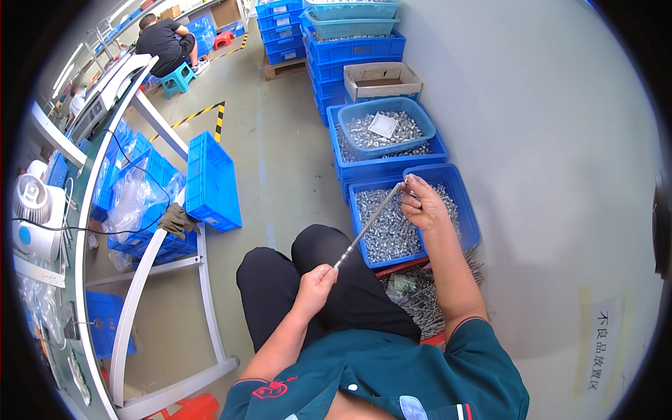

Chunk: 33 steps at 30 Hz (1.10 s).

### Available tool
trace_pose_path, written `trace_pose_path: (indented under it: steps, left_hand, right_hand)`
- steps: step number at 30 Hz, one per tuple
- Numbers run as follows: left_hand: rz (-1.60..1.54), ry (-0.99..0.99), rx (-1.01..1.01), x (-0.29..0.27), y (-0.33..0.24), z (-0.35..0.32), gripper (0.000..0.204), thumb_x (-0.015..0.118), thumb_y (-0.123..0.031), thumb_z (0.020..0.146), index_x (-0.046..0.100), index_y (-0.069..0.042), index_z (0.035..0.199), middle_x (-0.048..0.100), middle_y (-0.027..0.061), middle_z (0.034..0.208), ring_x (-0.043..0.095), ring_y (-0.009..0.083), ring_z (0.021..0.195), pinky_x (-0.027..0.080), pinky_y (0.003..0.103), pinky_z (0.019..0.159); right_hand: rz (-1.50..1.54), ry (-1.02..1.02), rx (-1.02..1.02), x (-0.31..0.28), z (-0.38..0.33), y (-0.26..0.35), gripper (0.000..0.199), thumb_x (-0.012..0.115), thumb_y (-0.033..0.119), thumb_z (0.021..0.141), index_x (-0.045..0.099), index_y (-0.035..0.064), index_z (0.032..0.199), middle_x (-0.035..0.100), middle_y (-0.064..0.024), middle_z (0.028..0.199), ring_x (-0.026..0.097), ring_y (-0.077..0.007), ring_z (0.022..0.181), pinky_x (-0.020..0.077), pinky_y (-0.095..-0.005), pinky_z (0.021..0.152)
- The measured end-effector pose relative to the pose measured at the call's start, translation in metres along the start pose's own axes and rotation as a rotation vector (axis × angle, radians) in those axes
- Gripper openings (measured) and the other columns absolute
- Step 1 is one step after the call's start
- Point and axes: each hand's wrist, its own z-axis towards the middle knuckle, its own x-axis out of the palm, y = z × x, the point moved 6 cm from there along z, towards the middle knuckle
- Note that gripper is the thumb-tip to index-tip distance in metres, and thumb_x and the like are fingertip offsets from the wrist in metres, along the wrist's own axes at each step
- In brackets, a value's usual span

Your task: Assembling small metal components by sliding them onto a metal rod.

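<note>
My left hand (316, 288) is closed around the lower end of a thin metal rod (371, 222), in front of my knees. The rod slants up and away to the right, and brighter silver bands show on it just above my fingers. At its far tip my right hand (424, 203) is closed in a pinch; what its fingertips hold is too small to make out. Below that hand stands a blue bin (469, 217) full of small silver metal parts (385, 234). Under my right forearm lies a heap of thin metal rods (420, 297), partly hidden.
Beyond the bin, a light-blue basket (357, 145) of metal parts sits in another blue bin (441, 155). Stacked blue crates (360, 50) and a cardboard box (381, 87) stand farther back. A white-framed workbench (129, 329) runs along my left. A person (164, 43) sits far left.
</note>
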Motion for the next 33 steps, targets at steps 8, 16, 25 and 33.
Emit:
trace_pose_path:
  steps: [8, 16, 25, 33]
  left_hand:
    - [0.061, -0.005, 0.011, 0.001, -0.001, -0.001, 0.022, 0.053, -0.016, 0.089, 0.054, 0.000, 0.074, 0.048, -0.0008, 0.062, 0.042, 0.0059, 0.060, 0.037, 0.023, 0.055]
    - [0.161, 0.002, 0.058, 0.001, -0.006, -0.001, 0.023, 0.054, -0.018, 0.088, 0.055, 0.001, 0.075, 0.050, 0.0033, 0.060, 0.045, 0.0087, 0.058, 0.039, 0.026, 0.055]
    - [0.189, -0.013, 0.075, 0.002, -0.011, -0.001, 0.022, 0.054, -0.017, 0.088, 0.055, 0.001, 0.075, 0.050, 0.0030, 0.060, 0.045, 0.0084, 0.058, 0.039, 0.025, 0.055]
    - [0.110, -0.014, 0.033, 0.001, -0.004, 0.000, 0.021, 0.054, -0.016, 0.088, 0.055, 0.000, 0.074, 0.049, 0.0007, 0.061, 0.043, 0.0071, 0.059, 0.038, 0.024, 0.055]
  right_hand:
    - [0.162, 0.140, 0.115, 0.001, 0.000, -0.006, 0.012, 0.063, 0.017, 0.084, 0.061, 0.0061, 0.089, 0.058, -0.0053, 0.075, 0.036, -0.0037, 0.045, 0.0269, -0.0160, 0.037]
    - [0.090, 0.201, 0.136, 0.001, -0.002, -0.008, 0.011, 0.059, 0.016, 0.087, 0.061, 0.0059, 0.092, 0.059, -0.0055, 0.076, 0.034, -0.0022, 0.044, 0.0264, -0.0152, 0.037]
    - [-0.452, 0.186, 0.079, 0.019, -0.009, 0.017, 0.006, 0.060, 0.010, 0.085, 0.056, 0.0053, 0.086, 0.051, 0.0022, 0.067, 0.034, -0.0014, 0.044, 0.0235, -0.0150, 0.037]
    - [-0.165, 0.253, 0.131, 0.018, -0.013, 0.007, 0.015, 0.054, 0.008, 0.088, 0.058, 0.0005, 0.101, 0.054, -0.0017, 0.071, 0.037, -0.0014, 0.047, 0.0263, -0.0142, 0.038]
